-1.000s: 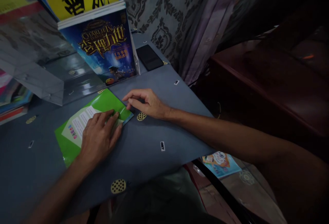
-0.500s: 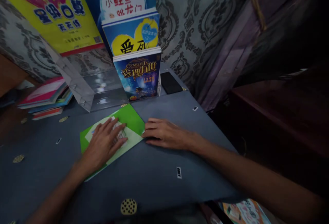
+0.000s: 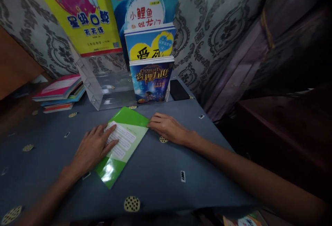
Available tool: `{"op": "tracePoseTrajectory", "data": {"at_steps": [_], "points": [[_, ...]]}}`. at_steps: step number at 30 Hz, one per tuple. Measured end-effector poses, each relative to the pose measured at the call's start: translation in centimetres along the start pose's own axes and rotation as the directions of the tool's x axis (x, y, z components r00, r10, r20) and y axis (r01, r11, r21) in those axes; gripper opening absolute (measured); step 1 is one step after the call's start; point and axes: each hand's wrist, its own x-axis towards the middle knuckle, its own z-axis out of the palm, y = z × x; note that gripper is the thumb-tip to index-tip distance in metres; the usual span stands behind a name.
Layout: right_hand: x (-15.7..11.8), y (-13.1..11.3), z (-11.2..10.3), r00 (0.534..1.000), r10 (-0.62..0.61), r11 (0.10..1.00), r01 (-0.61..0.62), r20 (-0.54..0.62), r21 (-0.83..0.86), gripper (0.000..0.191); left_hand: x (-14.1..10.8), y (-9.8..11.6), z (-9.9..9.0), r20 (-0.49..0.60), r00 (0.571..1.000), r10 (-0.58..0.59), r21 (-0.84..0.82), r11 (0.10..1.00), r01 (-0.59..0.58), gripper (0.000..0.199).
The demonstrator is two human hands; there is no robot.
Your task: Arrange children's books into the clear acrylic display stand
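A green book (image 3: 131,117) with a pale panel of printed text lies at an angle on the grey-blue table. Across its left edge rests my left hand (image 3: 92,146), fingers spread, with the thumb and index finger on the white text area. My right hand (image 3: 168,127) is at the book's right corner, its fingers closed together round that corner. Behind the book, a clear stand (image 3: 89,81) holds upright books, with a dark blue one (image 3: 151,81) in front.
A stack of books (image 3: 61,89) lies at the back left. A black phone-like slab (image 3: 178,90) sits right of the stand. Patterned wallpaper and a purple curtain (image 3: 236,70) rise behind the table. Another colourful item (image 3: 243,220) shows below the front edge.
The green book has turned on the table, showing more of its text panel. My left hand has slid toward its left edge. The camera view has shifted, so the stand sits further right.
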Motion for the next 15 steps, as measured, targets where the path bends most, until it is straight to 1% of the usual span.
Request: {"op": "tracePoseTrajectory", "data": {"at_steps": [4, 7, 9, 11, 13, 15], "points": [[0.4, 0.5, 0.7, 0.997, 0.056, 0.998, -0.056, -0.055, 0.000, 0.028, -1.1, -0.3, 0.4, -0.079, 0.995, 0.057, -0.022, 0.998, -0.059, 0.057], [0.3, 0.5, 1.1, 0.995, 0.071, 0.997, -0.070, -0.070, 0.009, 0.030, -2.2, -0.8, 0.5, -0.083, 0.994, 0.077, -0.058, 0.995, -0.082, 0.059], [0.2, 0.5, 1.3, 0.995, 0.070, 0.997, -0.069, -0.068, 0.019, 0.031, -3.2, -1.3, 0.4, -0.081, 0.990, 0.119, -0.099, 0.987, -0.127, 0.060], [0.1, 0.4, 1.4, 0.995, 0.079, 0.996, -0.077, -0.067, 0.032, 0.032, -4.3, -1.7, 0.2, -0.088, 0.969, 0.231, -0.153, 0.958, -0.242, 0.063], [0.0, 0.3, 1.5, 0.992, 0.105, 0.994, -0.103, -0.062, 0.039, 0.031, -5.4, -1.7, -0.1, -0.085, 0.928, 0.362, -0.213, 0.904, -0.371, 0.065], [-0.1, 0.0, 1.5, 0.990, 0.135, 0.991, -0.133, -0.048, 0.033, 0.031, -6.3, -1.5, -0.5, -0.081, 0.892, 0.446, -0.260, 0.854, -0.450, 0.064]]}}
